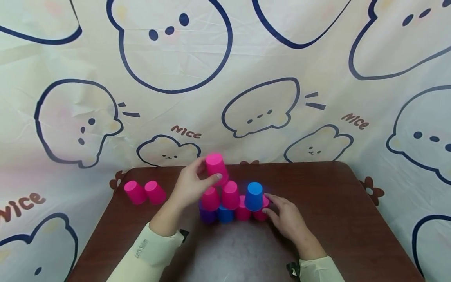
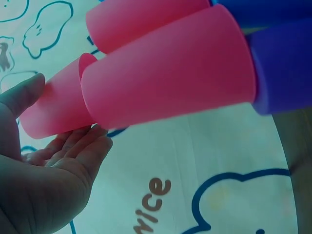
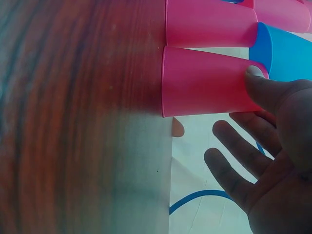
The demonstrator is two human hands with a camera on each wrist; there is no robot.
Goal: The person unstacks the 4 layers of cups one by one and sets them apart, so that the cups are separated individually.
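We see a dark reddish-brown worktop (image 1: 327,211) with visible grain, its far corners rounded and a pale sheen (image 1: 239,254) spreading across the middle of its nearer part. Around its far and side edges hangs a creased, cream-coloured cloth (image 1: 327,66) printed with navy cartoon outlines, brown flowers (image 1: 372,191) and the word "Nice" (image 1: 186,132).

Midway between the side edges we find upturned cups in two tiers. Below, left to right, stand a purple cup (image 1: 208,216), a lower blue cup (image 1: 226,215), an inner pink cup (image 1: 242,212) and an end pink cup (image 1: 260,215); above sit two upper pink cups (image 1: 230,195) and an upper blue cup (image 1: 254,196). Near the far left corner stand two spare pink cups (image 1: 135,192).

The left hand (image 1: 192,183) holds a raised pink cup (image 1: 214,162) between thumb and fingers, over the upper pink cups — we cannot tell whether it touches them. The right hand (image 1: 289,220) is spread, its thumb touching the end pink cup.
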